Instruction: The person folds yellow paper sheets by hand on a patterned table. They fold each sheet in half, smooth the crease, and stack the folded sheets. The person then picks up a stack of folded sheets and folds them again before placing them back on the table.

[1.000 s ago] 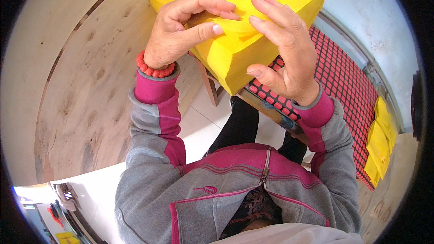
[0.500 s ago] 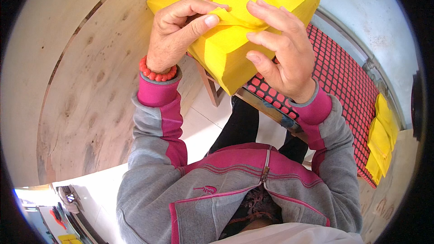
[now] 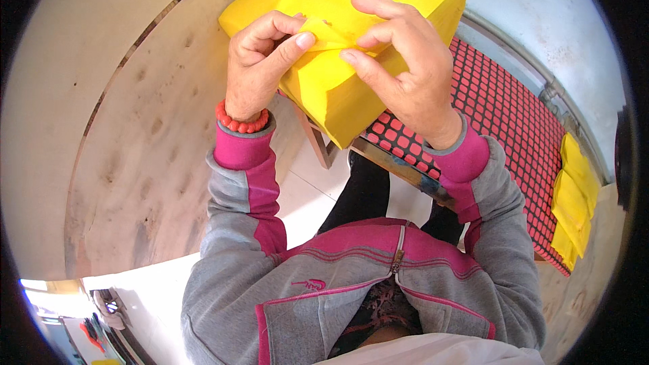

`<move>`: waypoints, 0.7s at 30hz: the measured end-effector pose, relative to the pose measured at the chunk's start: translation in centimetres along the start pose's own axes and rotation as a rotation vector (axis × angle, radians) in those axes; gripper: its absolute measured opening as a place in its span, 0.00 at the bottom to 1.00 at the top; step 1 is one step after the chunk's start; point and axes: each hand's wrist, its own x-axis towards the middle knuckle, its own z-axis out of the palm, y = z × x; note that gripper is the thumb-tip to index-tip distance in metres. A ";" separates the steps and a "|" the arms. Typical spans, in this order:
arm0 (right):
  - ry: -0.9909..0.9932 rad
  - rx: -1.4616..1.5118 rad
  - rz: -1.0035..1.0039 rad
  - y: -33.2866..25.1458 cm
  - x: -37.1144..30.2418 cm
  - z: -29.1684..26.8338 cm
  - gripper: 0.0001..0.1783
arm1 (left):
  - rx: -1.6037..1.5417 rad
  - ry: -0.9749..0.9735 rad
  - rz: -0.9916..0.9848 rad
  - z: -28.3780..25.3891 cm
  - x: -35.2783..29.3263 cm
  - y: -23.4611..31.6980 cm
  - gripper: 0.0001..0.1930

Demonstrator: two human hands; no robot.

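Note:
In front of me is a yellow fabric bag [image 3: 331, 98], boxy in shape, with creased cloth along its top. My left hand [image 3: 260, 61], with a red bead bracelet [image 3: 241, 120] at the wrist, pinches a fold of the bag between thumb and forefinger. Over the bag's right half, my right hand [image 3: 409, 61] has its fingers apart and curved, with the thumb tip close to the fold. Nothing shows between those fingers. The bag's lower corner juts toward me, and its far end runs to the top of the view.
A red-and-black checked surface [image 3: 493, 108] lies under and right of the bag. More folded yellow cloth [image 3: 574, 196] rests at its far right end. A wooden board [image 3: 135, 142] fills the left side. A pipe [image 3: 554, 91] runs along the pale wall.
My right hand has moved left, bringing its thumb closer to the pinched fold. My left hand still pinches the fabric and sits slightly lower. The bag has shifted a little left.

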 end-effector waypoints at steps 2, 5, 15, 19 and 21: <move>-0.007 0.007 0.005 -0.1 0.2 -0.1 0.10 | -0.076 0.017 -0.039 0.0 0.1 0.1 0.03; -0.009 0.025 -0.004 -0.2 0.6 0.4 0.09 | -0.096 0.022 -0.045 0.0 0.0 0.2 0.03; -0.045 0.043 0.005 -0.4 1.0 1.0 0.09 | -0.123 -0.011 -0.017 0.1 -0.2 0.1 0.09; -0.057 0.017 -0.017 -0.6 0.9 0.8 0.07 | -0.114 -0.034 -0.022 0.2 -0.3 0.2 0.11; -0.043 -0.011 -0.039 -0.6 0.9 0.8 0.07 | -0.096 -0.038 -0.013 0.2 -0.3 0.2 0.12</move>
